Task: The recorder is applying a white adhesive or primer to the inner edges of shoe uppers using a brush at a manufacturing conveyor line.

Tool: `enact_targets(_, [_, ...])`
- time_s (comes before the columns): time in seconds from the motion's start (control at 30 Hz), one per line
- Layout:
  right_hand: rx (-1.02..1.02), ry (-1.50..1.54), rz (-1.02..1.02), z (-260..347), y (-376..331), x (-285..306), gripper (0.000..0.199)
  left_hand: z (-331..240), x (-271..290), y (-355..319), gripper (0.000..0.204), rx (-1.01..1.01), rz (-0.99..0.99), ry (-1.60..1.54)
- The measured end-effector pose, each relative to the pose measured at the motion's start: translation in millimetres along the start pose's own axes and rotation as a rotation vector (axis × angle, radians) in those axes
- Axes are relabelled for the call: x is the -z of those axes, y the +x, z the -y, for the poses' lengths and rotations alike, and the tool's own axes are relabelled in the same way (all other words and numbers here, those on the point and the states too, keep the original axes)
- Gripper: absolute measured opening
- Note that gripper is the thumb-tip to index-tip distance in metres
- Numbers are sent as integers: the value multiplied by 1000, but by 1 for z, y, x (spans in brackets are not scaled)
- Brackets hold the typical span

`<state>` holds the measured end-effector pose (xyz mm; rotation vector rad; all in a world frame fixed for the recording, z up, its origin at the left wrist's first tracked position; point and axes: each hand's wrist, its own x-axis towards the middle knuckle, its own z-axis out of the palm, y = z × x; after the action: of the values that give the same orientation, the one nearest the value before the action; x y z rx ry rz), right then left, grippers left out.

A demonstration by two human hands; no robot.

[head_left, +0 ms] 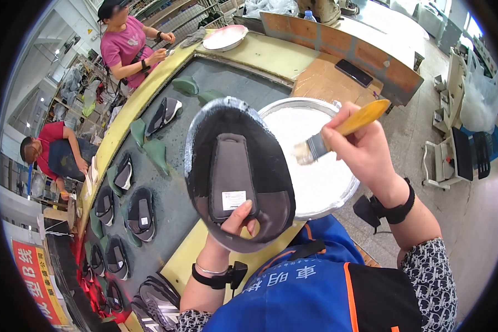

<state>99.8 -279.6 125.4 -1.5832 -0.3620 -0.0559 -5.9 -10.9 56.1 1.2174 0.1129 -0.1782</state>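
My left hand (235,228) is closed on the near end of a dark grey shoe upper (268,166), thumb on the padded tongue beside a white label. White paste lines the upper's far, rounded edge. My right hand (362,152) pinches a flat paintbrush (364,117) by its yellow wooden handle. Its pale, paste-coated bristles point left, over a round metal basin (340,206) of white paste (315,185). A small gap shows between bristles and upper. The upper hides the basin's left side.
Several dark shoe uppers (142,214) and green foot-shaped pieces (156,156) lie on the grey belt (205,77) to the left. Finished-looking sneakers (159,296) sit at lower left. A phone (354,73) rests on cardboard beyond the basin. Two people work across the belt, near another basin (224,37).
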Motion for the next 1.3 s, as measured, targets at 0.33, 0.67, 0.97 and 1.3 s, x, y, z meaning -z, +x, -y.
enact_targets(0.33, [-9, -243, 61, -15, 16, -6, 13, -12, -14, -12, 20, 226, 3, 121])
enact_targets(0.67, [115, -447, 236, -3, -2, -10, 15, -8, -18, 5, 20, -59, -120, 303])
enact_targets(0.97, [139, -609, 284, 0, -1, -12, 26, 14, -12, 19, 30, -377, -275, 594])
enact_targets(1.3, [83, -442, 338, -16, 1, -21, 29, 53, 33, 62, 47, -954, -314, 832])
